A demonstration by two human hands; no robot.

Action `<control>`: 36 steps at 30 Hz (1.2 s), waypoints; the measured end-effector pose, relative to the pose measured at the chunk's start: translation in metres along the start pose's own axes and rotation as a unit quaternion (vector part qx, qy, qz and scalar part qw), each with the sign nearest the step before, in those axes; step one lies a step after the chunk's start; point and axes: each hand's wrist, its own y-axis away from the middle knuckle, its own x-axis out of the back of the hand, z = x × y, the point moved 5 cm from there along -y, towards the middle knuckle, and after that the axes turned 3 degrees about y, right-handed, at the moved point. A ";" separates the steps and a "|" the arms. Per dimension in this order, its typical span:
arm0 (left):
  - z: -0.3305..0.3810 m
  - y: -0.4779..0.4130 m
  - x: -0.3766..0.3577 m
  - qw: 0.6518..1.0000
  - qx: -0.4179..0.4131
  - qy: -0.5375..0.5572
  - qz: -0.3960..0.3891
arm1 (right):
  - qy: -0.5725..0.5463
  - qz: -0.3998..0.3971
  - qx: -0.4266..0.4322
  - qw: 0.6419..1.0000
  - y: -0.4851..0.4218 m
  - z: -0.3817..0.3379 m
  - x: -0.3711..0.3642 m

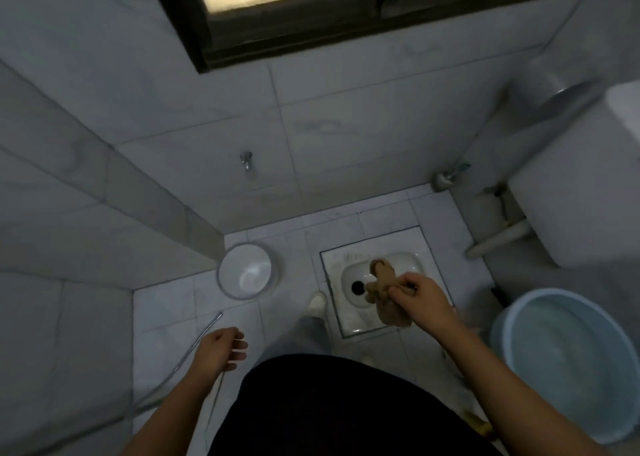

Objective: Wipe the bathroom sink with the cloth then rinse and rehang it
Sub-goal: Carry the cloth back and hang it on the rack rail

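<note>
A crumpled tan cloth (381, 289) hangs bunched in the air over the white squat pan (398, 265) set in the floor. My right hand (420, 299) grips the cloth in its fingers, and part of the cloth droops below the hand. My left hand (221, 348) hangs lower left with loosely curled fingers and holds nothing. No sink basin shows in this view; a white fixture (581, 206) juts in from the right edge.
A white bucket (247, 270) stands on the tiled floor at the left. A pale blue basin of water (568, 362) sits at the right. A wall tap (246, 161) is mounted below the dark window (346, 8). A metal hose (201, 338) lies near my left hand.
</note>
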 end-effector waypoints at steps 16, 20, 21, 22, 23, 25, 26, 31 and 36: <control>0.289 -0.059 -0.219 0.860 -0.243 -0.375 -0.246 | -0.221 0.250 -0.297 0.895 0.063 0.102 0.030; 0.300 -0.056 -0.236 0.849 -0.249 -0.402 -0.236 | -0.251 0.267 -0.266 0.892 0.044 0.096 0.057; 0.302 -0.057 -0.237 0.849 -0.247 -0.406 -0.233 | -0.259 0.266 -0.252 0.894 0.036 0.092 0.066; 0.304 -0.057 -0.237 0.847 -0.246 -0.410 -0.231 | -0.263 0.270 -0.234 0.896 0.028 0.087 0.078; 0.307 -0.058 -0.237 0.845 -0.246 -0.414 -0.230 | -0.264 0.276 -0.217 0.898 0.019 0.081 0.090; 0.314 -0.060 -0.237 0.845 -0.246 -0.417 -0.227 | -0.271 0.294 -0.187 0.898 0.003 0.073 0.112; 0.320 -0.061 -0.238 0.846 -0.246 -0.416 -0.226 | -0.271 0.302 -0.177 0.897 -0.003 0.070 0.121; 0.366 -0.078 -0.273 0.835 -0.249 -0.430 -0.235 | -0.265 0.333 -0.181 0.887 -0.023 0.060 0.152; 0.432 -0.074 -0.347 0.785 -0.299 -0.455 -0.295 | -0.294 0.365 -0.255 0.846 -0.036 0.059 0.151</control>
